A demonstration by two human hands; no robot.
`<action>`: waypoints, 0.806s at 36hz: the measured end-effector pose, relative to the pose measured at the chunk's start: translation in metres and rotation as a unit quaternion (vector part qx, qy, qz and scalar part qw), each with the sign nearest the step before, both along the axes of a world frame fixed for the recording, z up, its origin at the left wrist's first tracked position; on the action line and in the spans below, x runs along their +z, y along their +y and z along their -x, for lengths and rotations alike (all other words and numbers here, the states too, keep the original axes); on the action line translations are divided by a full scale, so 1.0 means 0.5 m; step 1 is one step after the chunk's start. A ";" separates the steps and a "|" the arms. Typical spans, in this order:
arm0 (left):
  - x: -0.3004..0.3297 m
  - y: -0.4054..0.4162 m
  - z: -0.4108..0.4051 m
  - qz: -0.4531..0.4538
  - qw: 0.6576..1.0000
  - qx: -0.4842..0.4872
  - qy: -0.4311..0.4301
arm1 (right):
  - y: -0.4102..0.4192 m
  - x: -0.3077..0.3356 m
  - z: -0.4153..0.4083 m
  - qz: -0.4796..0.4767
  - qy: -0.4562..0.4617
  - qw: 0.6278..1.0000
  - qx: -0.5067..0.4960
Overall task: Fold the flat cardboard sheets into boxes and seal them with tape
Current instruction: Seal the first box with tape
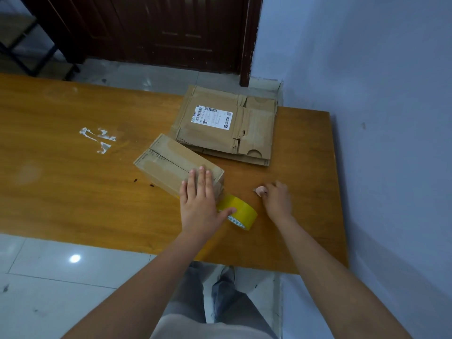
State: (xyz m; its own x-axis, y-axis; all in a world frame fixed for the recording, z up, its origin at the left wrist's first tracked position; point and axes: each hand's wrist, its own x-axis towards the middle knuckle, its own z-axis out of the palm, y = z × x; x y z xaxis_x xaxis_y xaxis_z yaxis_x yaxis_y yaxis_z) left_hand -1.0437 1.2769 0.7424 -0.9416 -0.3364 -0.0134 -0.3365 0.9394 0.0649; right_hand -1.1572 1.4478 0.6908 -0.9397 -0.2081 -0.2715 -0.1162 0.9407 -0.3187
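Left hand (pixel 199 199) lies flat on the box (pixel 171 165), thumb on the tape (pixel 241 212).
Right hand (pixel 276 199) curls on the counter (pixel 73 187), pinching something small.

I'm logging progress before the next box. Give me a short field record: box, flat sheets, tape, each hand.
folded box: cardboard box closed, on the wooden table
flat sheets: stack of flattened cardboard behind the box, top one with a shipping label
tape: yellow tape roll beside the box's near end
left hand: left hand flat on the box, thumb touching the roll
right hand: right hand curled, pinching a small pale object, unclear what
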 end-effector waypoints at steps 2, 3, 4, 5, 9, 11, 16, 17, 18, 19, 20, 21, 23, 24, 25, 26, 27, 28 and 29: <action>0.001 0.000 0.000 -0.001 1.000 -0.003 -0.003 | -0.013 0.017 -0.005 -0.004 0.020 0.999 -0.026; 0.001 0.000 0.000 -0.003 1.000 -0.004 -0.006 | -0.022 0.030 -0.010 0.034 0.031 0.998 -0.034; 0.002 0.000 0.000 -0.004 1.000 -0.004 -0.009 | -0.033 0.044 -0.016 0.091 0.028 0.995 -0.034; 0.004 0.000 0.000 -0.004 1.000 -0.004 -0.011 | -0.045 0.059 -0.022 0.154 0.008 0.988 -0.025; 0.006 0.001 -0.001 -0.006 1.000 -0.001 -0.009 | -0.085 0.089 -0.062 0.248 -0.139 0.956 0.069; 0.004 0.000 -0.001 -0.009 1.000 -0.005 0.002 | -0.095 0.085 -0.076 0.248 -0.163 0.952 0.082; 0.015 -0.007 -0.003 -0.013 1.000 -0.017 -0.019 | -0.100 0.079 -0.077 0.312 -0.181 0.932 0.046; 0.021 -0.010 -0.003 -0.019 0.999 -0.019 -0.020 | -0.100 0.076 -0.078 0.319 -0.180 0.929 0.047; 0.028 -0.015 -0.001 -0.035 0.999 -0.018 -0.016 | -0.100 0.075 -0.079 0.330 -0.180 0.926 0.044; 0.037 -0.022 0.002 -0.053 0.998 -0.014 -0.006 | -0.100 0.072 -0.082 0.340 -0.177 0.923 0.040; 0.044 -0.029 0.006 -0.067 0.998 -0.009 0.005 | -0.100 0.068 -0.084 0.350 -0.175 0.920 0.036; 0.049 -0.036 0.009 -0.070 0.997 -0.007 0.014 | -0.100 0.067 -0.086 0.356 -0.173 0.918 0.032; 0.051 -0.045 0.015 -0.061 0.998 -0.004 0.030 | -0.098 0.065 -0.090 0.361 -0.174 0.916 0.027; 0.049 -0.045 0.018 -0.059 0.997 -0.003 0.042 | -0.097 0.065 -0.091 0.365 -0.175 0.914 0.025; 0.045 -0.045 0.021 -0.056 0.997 -0.004 0.054 | -0.096 0.066 -0.093 0.369 -0.173 0.913 0.025; 0.038 -0.043 0.023 -0.051 0.996 -0.005 0.067 | -0.095 0.066 -0.094 0.373 -0.170 0.912 0.024; 0.034 -0.042 0.024 -0.043 0.996 -0.004 0.081 | -0.095 0.066 -0.097 0.376 -0.169 0.911 0.022; 0.030 -0.040 0.024 -0.034 0.995 -0.003 0.096 | -0.095 0.065 -0.098 0.377 -0.169 0.911 0.020; 0.029 -0.038 0.025 -0.025 0.994 -0.001 0.107 | -0.095 0.065 -0.100 0.375 -0.167 0.911 0.016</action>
